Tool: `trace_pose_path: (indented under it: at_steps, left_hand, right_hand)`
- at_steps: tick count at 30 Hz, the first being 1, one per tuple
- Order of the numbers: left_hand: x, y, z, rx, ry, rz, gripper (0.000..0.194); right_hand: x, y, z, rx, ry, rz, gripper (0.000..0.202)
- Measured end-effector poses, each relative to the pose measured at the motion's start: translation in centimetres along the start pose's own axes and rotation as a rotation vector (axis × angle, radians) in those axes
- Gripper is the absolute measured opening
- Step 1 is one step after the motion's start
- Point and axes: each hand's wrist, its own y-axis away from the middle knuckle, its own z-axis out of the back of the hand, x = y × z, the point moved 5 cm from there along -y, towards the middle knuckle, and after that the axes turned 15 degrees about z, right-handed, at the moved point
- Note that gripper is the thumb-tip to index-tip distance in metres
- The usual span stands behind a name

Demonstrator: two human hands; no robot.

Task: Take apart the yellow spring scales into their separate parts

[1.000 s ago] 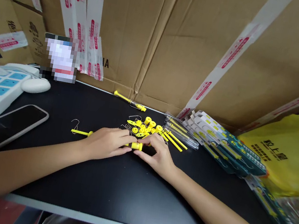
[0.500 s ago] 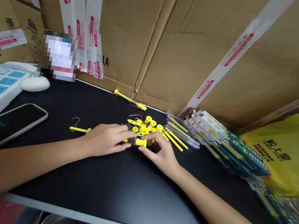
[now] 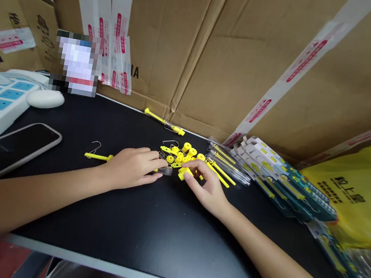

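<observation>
My left hand (image 3: 135, 168) is wrapped round a yellow rod device (image 3: 96, 157) with a wire hook at its left end; its clear tube (image 3: 166, 170) sticks out past my fingertips. A yellow cap (image 3: 184, 173) is pinched between the thumb and fingers of my right hand (image 3: 206, 186), a little to the right of the tube and apart from it. Just behind my hands lies a pile of small yellow parts (image 3: 190, 152) with springs and wire hooks. Several yellow rods (image 3: 219, 172) lie right of the pile.
Another yellow device (image 3: 164, 122) lies at the back edge. Clear tubes (image 3: 231, 164), packaged sets (image 3: 279, 175) and a yellow bag (image 3: 359, 189) are on the right. A phone (image 3: 14, 152) and a power strip (image 3: 2, 99) occupy the left. Cardboard boxes (image 3: 168, 35) stand behind.
The yellow cap has come off the end of the clear tube, in my right hand, leaving a gap between them. My left hand still holds the device. The whole view has shifted slightly.
</observation>
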Motion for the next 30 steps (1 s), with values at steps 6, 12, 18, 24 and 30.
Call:
trace_pose_path:
  at_steps: [6,12,18,24,30]
  left_hand:
    - [0.2,-0.2,-0.9,0.071,-0.058,-0.001,0.021]
    - [-0.4,-0.1,0.0,-0.005,-0.069,-0.041,0.026]
    - [-5.1,2.5,1.4,-0.142,-0.051,-0.585,0.024]
    - [-6.3,3.4,0.9,-0.199,-0.015,-0.633,0.022]
    - [-6.1,3.2,0.7,-0.182,-0.015,-0.603,0.022]
  right_hand:
    - [1.0,0.4,-1.6,0.26,0.252,0.218,0.014]
    - [0.3,0.1,-0.5,0.031,0.018,-0.058,0.012]
    - [0.3,-0.1,-0.8,-0.102,-0.382,-0.222,0.021]
    - [1.1,-0.3,-1.4,-0.109,-0.502,-0.265,0.023]
    - [1.4,-0.3,-1.6,-0.114,-0.512,-0.267,0.019]
